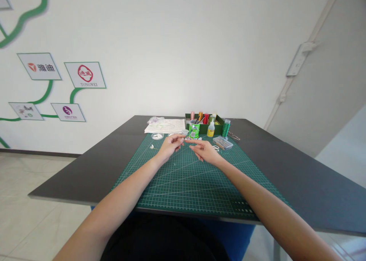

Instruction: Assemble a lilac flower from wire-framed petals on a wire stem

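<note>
Above the middle of the green cutting mat (185, 184), my left hand (170, 146) is closed in a pinch. A small greenish tip shows by its fingertips, too small to name. My right hand (207, 152) holds its index finger straight out towards those fingertips, touching or almost touching them; thumb and other fingers sit apart, loosely bent, with nothing visible in them. A small white piece (152, 147) lies on the mat left of my left hand. Beyond the hands stands a green tub (194, 130) with tools in it.
Behind the tub, a dark green box (219, 129) holds thread spools. A glue bottle (211, 129), a green spool (225, 128), a clear case (223, 142), white-handled scissors (216, 148) and tweezers (233, 136) are at right. Paper sheets (174, 125) and a shallow dish (157, 136) lie back left.
</note>
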{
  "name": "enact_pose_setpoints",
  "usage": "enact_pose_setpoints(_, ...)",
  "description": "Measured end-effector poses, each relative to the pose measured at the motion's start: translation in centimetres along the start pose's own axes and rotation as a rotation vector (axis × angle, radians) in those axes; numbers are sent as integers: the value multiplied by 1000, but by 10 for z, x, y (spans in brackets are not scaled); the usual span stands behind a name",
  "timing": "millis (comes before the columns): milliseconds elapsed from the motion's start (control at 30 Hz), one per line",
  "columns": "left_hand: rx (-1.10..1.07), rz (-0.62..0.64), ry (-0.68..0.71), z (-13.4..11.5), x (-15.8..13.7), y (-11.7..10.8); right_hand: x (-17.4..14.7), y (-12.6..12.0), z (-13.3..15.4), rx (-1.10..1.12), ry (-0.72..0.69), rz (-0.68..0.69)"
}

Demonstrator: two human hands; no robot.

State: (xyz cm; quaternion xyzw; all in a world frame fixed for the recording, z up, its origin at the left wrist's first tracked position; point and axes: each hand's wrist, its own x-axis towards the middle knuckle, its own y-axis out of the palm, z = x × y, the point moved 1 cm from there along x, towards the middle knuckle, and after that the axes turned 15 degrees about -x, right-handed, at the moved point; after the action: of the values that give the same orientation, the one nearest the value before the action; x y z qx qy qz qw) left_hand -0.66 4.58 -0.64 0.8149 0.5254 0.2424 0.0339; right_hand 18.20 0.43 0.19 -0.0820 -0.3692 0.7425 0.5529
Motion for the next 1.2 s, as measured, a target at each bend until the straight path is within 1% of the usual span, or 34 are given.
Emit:
enact_pose_setpoints(633,-21,25,-12,-2,-2,2,-1,1,2,-5,-16,-20)
enact_pose_setpoints(1000,66,-10,27,0,0,-2,-1,2,1,-27,-25,-2)
enact_pose_setpoints(1200,148,-27,24,0,0,-3,-1,1,2,-35,0,7)
